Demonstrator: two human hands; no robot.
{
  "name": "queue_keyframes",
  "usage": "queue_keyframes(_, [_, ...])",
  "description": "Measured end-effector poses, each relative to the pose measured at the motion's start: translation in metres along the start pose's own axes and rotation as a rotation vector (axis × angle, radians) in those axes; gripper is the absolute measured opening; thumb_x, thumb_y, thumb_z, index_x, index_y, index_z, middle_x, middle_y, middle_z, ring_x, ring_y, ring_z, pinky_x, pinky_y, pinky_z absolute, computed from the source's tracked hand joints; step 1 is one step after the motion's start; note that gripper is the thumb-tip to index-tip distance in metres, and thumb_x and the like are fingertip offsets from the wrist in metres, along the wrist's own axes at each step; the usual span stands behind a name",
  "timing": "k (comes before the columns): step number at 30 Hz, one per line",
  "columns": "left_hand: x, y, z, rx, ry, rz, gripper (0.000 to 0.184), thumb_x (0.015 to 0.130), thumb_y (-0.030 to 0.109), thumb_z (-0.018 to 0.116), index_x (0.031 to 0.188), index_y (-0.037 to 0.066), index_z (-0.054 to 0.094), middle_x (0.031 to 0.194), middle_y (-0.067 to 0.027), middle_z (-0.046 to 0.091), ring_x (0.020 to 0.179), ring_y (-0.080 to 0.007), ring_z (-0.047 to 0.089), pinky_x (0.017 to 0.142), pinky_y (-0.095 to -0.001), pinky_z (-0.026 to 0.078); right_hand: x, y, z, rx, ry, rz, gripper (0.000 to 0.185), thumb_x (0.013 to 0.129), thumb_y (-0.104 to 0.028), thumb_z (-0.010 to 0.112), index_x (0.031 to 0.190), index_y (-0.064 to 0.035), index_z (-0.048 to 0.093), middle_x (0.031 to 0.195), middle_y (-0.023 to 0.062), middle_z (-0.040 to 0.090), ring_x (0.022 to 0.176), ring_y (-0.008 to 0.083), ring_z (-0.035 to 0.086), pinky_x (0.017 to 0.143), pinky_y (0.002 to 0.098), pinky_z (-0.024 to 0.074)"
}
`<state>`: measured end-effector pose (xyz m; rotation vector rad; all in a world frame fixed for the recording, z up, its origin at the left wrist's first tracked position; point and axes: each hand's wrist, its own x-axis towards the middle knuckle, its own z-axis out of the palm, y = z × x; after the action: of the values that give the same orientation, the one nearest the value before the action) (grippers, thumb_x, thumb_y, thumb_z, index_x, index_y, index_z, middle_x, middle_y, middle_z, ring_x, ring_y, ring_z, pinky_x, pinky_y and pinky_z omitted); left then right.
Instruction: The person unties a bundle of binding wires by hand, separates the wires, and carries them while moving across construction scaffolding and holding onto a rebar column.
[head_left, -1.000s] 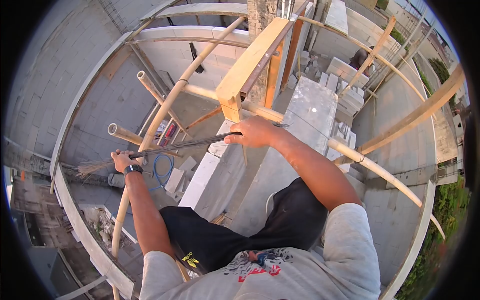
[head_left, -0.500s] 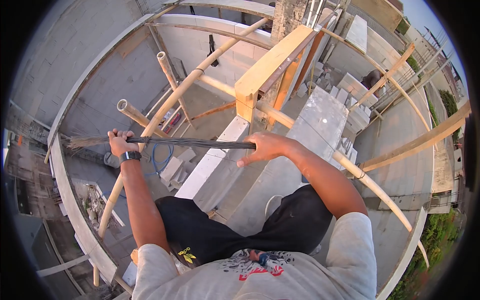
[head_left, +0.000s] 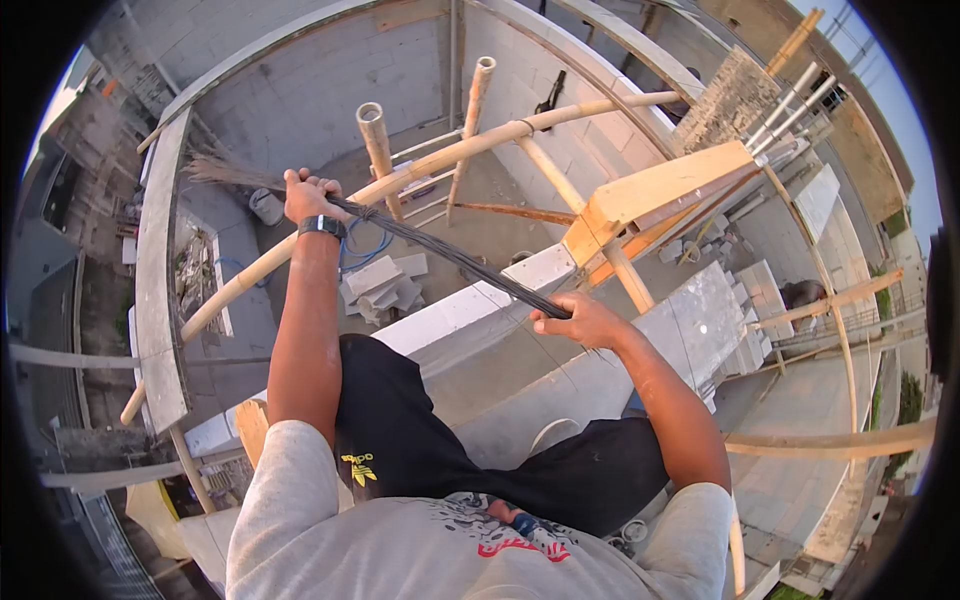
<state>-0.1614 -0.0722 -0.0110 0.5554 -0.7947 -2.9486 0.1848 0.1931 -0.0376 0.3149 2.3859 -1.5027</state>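
Note:
A long bundle of thin dark wires (head_left: 445, 250) stretches slantwise between my two hands, its left end higher than its right. My left hand (head_left: 308, 197), with a watch at the wrist, is closed round it near the frayed end, where loose strands fan out to the left. The other end sits in the closed fingers of my right hand (head_left: 578, 322). A thin tie binds the bundle just right of my left hand. Below it runs a white block wall top (head_left: 450, 315), and a bamboo pole (head_left: 420, 165) passes close behind my left hand.
A wooden formwork beam (head_left: 655, 195) stands ahead to the right. Beside it lies a grey slab (head_left: 690, 315) near stacked light blocks (head_left: 745, 350). Down on the floor are broken blocks (head_left: 382, 287), a bucket (head_left: 266, 207) and upright bamboo poles (head_left: 470, 130). A concrete ledge (head_left: 160, 290) edges the left.
My view has turned, so the surroundings sit differently in it. The wire bundle has gone from nearly level to slanting down toward my right hand. Both hands still grip it.

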Motion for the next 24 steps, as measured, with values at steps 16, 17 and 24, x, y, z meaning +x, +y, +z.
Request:
queue_keyframes(16, [0.007, 0.065, -0.014, 0.325, 0.055, 0.332, 0.03, 0.101, 0.032, 0.05, 0.085, 0.006, 0.051, 0.054, 0.0024, 0.038, 0.041, -0.011, 0.037, 0.038, -0.0298, 0.033, 0.067, -0.023, 0.029, -0.124, -0.054, -0.038, 0.016, 0.09, -0.019, 0.057, 0.081, -0.0057, 0.059, 0.062, -0.0024, 0.05, 0.055, 0.0074, 0.046, 0.052, 0.0258, 0.0363])
queue_keyframes(17, [0.007, 0.069, -0.015, 0.363, 0.041, 0.362, 0.03, 0.101, 0.031, 0.051, 0.085, 0.005, 0.052, 0.054, 0.0018, 0.04, 0.04, -0.0114, 0.038, 0.037, -0.0299, 0.034, 0.067, -0.029, 0.032, -0.131, -0.063, -0.048, 0.016, 0.09, -0.019, 0.057, 0.081, -0.0057, 0.059, 0.062, -0.0024, 0.05, 0.055, 0.0074, 0.046, 0.052, 0.0258, 0.0363])
queue_keyframes(24, [0.028, 0.084, -0.034, 0.426, 0.072, 0.425, 0.032, 0.101, 0.032, 0.051, 0.086, 0.003, 0.053, 0.054, -0.0001, 0.043, 0.039, -0.0118, 0.042, 0.036, -0.0297, 0.035, 0.071, -0.03, 0.05, -0.381, 0.08, -0.198, 0.039, 0.095, -0.04, 0.062, 0.085, -0.0017, 0.057, 0.065, 0.0076, 0.05, 0.062, 0.0188, 0.051, 0.059, 0.0358, 0.0418])
